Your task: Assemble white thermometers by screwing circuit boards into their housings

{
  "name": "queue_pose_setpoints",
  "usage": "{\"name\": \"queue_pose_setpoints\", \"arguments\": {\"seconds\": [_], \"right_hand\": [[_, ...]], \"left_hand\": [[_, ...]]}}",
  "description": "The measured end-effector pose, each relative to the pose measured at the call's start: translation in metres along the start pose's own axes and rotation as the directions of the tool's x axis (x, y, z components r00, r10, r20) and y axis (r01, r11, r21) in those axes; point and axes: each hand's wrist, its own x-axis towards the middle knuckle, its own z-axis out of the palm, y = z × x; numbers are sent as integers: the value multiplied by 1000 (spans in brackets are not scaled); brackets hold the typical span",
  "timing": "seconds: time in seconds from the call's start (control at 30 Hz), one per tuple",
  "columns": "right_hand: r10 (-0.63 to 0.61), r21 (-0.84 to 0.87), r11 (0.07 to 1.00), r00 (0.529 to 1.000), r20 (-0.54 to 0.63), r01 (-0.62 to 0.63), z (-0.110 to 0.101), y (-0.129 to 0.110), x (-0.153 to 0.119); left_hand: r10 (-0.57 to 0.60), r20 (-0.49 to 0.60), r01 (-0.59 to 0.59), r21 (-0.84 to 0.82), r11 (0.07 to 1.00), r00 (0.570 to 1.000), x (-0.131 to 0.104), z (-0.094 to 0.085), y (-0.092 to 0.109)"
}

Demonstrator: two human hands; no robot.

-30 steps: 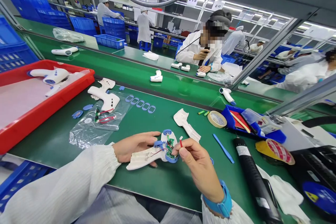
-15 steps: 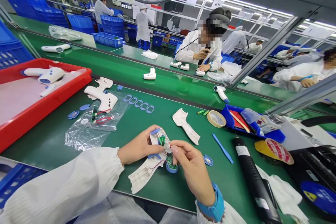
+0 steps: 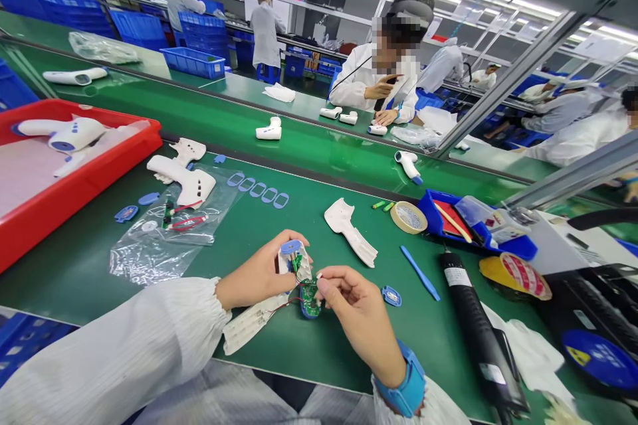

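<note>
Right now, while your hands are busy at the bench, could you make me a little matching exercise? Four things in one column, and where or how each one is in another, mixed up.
Things
1. opened white casing
2. thin blue frames
3. red tray
4. slim blue stick

Place or state
A. beside the black power tool
B. in the grasp of the left hand
C. lined up in a row on the green bench
D. holding a white gun-shaped device

Right pairs: 1-B, 2-C, 3-D, 4-A

Left hand (image 3: 266, 272) curled, right hand (image 3: 351, 305) pinching, wrists low, forearms angled inward
</note>
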Motion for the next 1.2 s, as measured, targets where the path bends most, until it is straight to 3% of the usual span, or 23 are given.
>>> {"name": "queue_pose_setpoints", "arguments": {"seconds": [0.4,0.67,0.77,0.87,1.03,1.2], "right_hand": [[100,95,990,994,35,-103,1,1,5],[166,411,883,970,177,-226,-2,5,9],[172,456,858,969,178,-236,-2,8,9],[137,345,923,983,119,-171,-2,6,7],[14,-40,999,996,93,-11,1,-1,4],[-62,-43,997,990,124,68,-1,2,5]], "left_hand": [[-6,-129,21,118,993,992,3,0,-2],[28,-170,12,231,973,985,4,1,-4],[26,-193,17,215,977,981,4,1,-5],[-2,-206,32,143,989,979,4,1,-5],[58,-204,-20,181,983,977,3,1,-8],[113,-211,-58,254,966,971,1,1,-10]]}}
